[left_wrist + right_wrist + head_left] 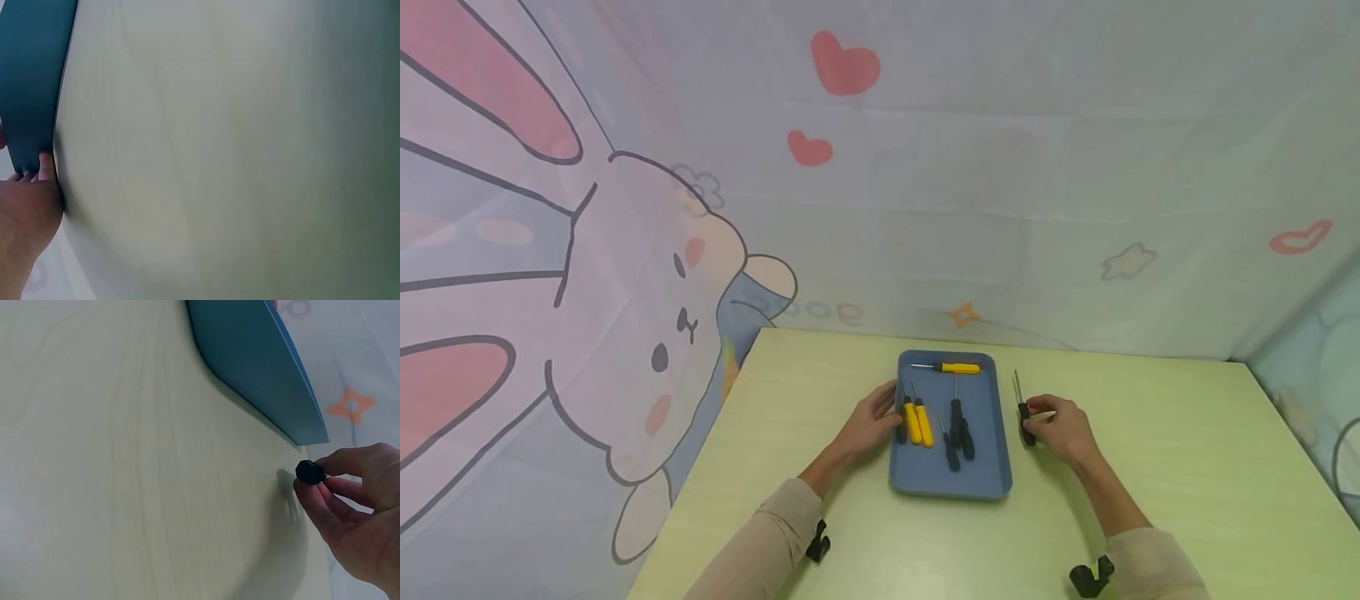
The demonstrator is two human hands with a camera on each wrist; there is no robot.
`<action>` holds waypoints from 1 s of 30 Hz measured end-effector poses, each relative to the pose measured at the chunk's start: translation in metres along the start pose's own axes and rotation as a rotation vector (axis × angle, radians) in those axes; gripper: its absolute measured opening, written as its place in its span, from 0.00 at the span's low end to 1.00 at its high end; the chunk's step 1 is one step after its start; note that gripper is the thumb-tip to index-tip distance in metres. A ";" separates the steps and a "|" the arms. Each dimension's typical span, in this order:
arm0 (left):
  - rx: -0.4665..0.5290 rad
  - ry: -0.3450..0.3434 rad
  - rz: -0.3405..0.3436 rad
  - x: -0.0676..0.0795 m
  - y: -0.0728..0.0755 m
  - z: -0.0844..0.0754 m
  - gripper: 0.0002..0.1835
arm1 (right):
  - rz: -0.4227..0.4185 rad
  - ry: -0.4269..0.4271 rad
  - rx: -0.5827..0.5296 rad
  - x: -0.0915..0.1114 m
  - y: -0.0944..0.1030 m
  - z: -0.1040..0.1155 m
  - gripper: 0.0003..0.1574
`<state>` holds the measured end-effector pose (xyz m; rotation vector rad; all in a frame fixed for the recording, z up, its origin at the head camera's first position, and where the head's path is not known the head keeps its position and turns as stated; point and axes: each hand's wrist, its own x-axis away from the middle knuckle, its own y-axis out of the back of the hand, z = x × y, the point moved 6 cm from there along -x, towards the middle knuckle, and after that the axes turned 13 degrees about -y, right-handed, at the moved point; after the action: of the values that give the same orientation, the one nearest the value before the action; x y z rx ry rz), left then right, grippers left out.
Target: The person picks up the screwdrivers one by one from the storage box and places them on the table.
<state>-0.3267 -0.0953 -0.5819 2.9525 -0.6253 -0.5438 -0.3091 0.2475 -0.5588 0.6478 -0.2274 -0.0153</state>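
My right hand (1063, 429) pinches the black handle of a screwdriver (1026, 423) beside the tray's right side, its shaft pointing away from me. In the right wrist view, the handle's end (310, 472) shows between thumb and fingers. My left hand (868, 422) holds the left wall of the blue tray (951, 483), thumb at the rim; the left wrist view has its fingers (45, 167) against the outer wall. Inside the tray, a yellow screwdriver (961, 367) lies crosswise at the far end. Two yellow-handled screwdrivers (924, 425) and a dark handle (902, 430) lie at left, black screwdrivers (956, 423) towards the right.
The tray stands on a pale, wood-grained table (1150, 433). Behind the table's far edge hangs a printed cloth (1000, 208) with hearts and a rabbit. Black wrist mounts (1092, 577) sit near both sleeves.
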 end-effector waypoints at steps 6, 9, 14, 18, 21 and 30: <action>-0.007 0.002 0.004 0.001 0.000 -0.002 0.37 | 0.017 -0.014 -0.001 0.004 -0.005 -0.003 0.26; -0.016 0.008 0.002 0.001 0.000 -0.002 0.37 | 0.002 -0.009 0.016 0.006 -0.007 -0.002 0.26; -0.014 -0.001 -0.010 0.000 -0.001 0.001 0.37 | -0.036 0.004 0.082 0.008 -0.008 0.002 0.25; -0.020 0.017 -0.017 0.001 -0.002 0.007 0.38 | -0.068 0.006 0.147 0.011 -0.009 0.004 0.24; -0.031 0.032 -0.020 0.002 -0.003 0.010 0.38 | -0.083 0.022 0.179 0.014 -0.011 0.006 0.23; -0.038 0.002 -0.017 -0.001 0.000 0.004 0.38 | -0.140 0.077 0.245 0.014 -0.012 0.013 0.24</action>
<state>-0.3284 -0.0948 -0.5856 2.9251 -0.5833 -0.5486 -0.2973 0.2285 -0.5529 0.9062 -0.1102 -0.0977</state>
